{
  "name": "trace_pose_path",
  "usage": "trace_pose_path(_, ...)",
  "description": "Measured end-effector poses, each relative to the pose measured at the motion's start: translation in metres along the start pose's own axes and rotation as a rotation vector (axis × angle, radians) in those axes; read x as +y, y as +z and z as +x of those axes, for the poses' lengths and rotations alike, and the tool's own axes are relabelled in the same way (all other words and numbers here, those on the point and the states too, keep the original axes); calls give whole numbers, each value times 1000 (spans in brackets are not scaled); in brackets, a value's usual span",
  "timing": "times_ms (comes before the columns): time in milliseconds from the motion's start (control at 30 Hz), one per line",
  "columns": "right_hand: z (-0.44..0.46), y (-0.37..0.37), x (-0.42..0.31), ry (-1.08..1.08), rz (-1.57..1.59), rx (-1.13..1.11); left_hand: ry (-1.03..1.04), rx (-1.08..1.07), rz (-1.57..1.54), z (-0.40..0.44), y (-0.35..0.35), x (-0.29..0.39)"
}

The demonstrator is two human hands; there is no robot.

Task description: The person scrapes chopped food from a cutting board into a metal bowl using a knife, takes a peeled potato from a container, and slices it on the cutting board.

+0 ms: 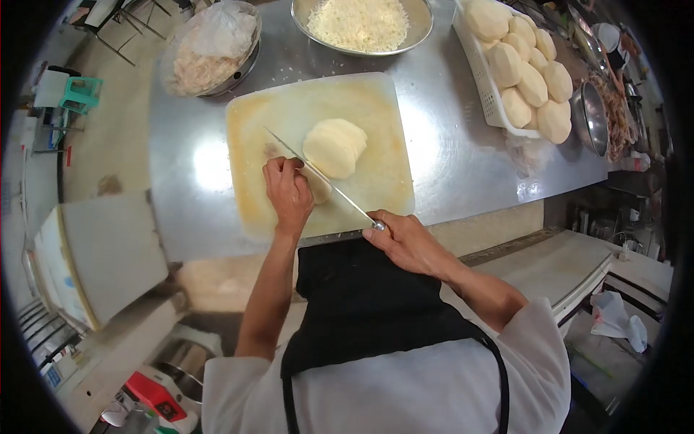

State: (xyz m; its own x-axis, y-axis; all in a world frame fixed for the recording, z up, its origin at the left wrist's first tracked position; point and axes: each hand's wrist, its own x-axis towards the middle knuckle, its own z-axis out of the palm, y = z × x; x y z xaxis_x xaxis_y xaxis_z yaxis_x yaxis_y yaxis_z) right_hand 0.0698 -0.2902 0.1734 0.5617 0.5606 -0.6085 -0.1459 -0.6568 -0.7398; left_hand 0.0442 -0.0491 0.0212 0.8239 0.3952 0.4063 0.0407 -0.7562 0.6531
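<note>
1. Right hand (403, 242), yours: closed around the handle of the knife (327, 180), at the near edge of the cutting board (254, 147).
2. Knife: one, long-bladed; runs slantwise from your right hand, past the left, its tip over the board.
3. Left hand (290, 192), yours: fingers curled and bunched, low over the board, close beside the blade. Whether they pinch anything, you cannot tell from this view.
4. Small pale piece (319, 189): on the board, between your left hand and the blade, partly covered.
5. Peeled vegetable (335, 148): one, large, pale yellow; on the board, across the blade from your left hand.
6. Metal surface (444, 155): beneath the board. Beyond the board, a metal bowl (421, 42) of pale shreds; to its left, a bowl (248, 70) with plastic-covered contents; to its right, a white basket (494, 108) heaped with peeled vegetables.
</note>
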Motion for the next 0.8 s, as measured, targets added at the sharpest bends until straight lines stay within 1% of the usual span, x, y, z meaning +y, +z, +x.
trace_pose_path(33,-2,-1,-4,17,14,-17,-1,12,-14,0,0,0)
trace_pose_path(133,12,2,9,-67,-48,30,14,3,-13,0,1,-3)
trace_pose_path(233,57,19,24,-231,-37,77,2,-8,-41,0,1,-1)
trace_pose_path(333,86,26,8,-171,-37,61,5,46,-15,0,5,-2)
trace_pose_path(433,84,24,11,-209,-50,86,-16,16,-59,-1,3,-1)
trace_pose_path(533,33,8,-13,-156,3,40,-33,31,-65,-1,3,-1)
trace_pose_path(567,29,13,-7,-166,46,72,-23,31,-60,-2,3,-1)
trace_pose_path(633,53,21,7,-193,-2,70,7,29,-54,-2,2,-3)
trace_pose_path(733,91,34,21,-257,-58,104,-4,34,-51,-3,5,-7)
trace_pose_path(767,96,37,23,-282,-70,123,5,49,-58,-3,5,-9)
trace_pose_path(800,89,35,18,-254,-55,105,16,56,-70,-4,5,-8)
